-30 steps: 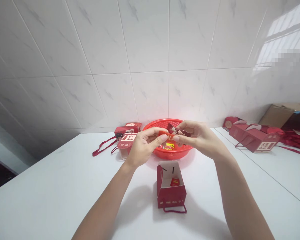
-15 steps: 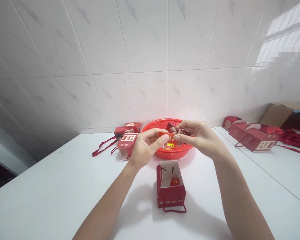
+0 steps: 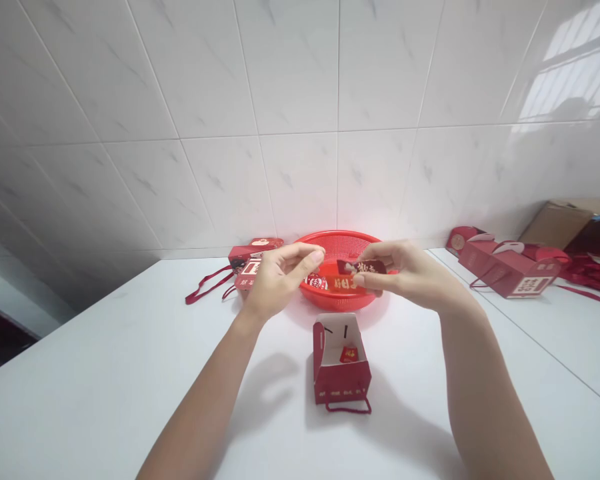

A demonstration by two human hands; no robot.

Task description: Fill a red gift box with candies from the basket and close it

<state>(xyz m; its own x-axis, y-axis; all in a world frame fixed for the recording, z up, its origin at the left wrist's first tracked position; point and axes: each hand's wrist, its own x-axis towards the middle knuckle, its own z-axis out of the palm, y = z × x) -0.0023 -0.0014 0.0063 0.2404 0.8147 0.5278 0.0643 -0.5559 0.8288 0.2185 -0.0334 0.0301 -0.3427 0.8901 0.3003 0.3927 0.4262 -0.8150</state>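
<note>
Both my hands are raised over the near side of a red plastic basket (image 3: 340, 305). In my right hand (image 3: 405, 277), thumb and fingers pinch a dark red wrapped packet (image 3: 373, 267) with pale lettering, together with an orange-red packet (image 3: 345, 283) just below it. My left hand (image 3: 285, 273) is apart from these, its thumb and index tips brought together with nothing visible between them. A red-and-white patterned packet (image 3: 315, 281) shows near its thumb, seemingly in the basket. Below my hands stands an open dark red gift box (image 3: 343, 387) with a small red packet (image 3: 349, 354) inside.
Dark red boxes (image 3: 250, 257) with ribbon handles stand behind my left hand. More red boxes (image 3: 510, 267) lie at the right, beside a brown cardboard box (image 3: 555, 223) and a heap of red ribbon (image 3: 593, 270). A tiled wall (image 3: 300, 180) borders the white table (image 3: 145, 347).
My left hand has let go of the orange-red packet and drawn slightly left. The packet stays with my right hand. The view has tilted a little.
</note>
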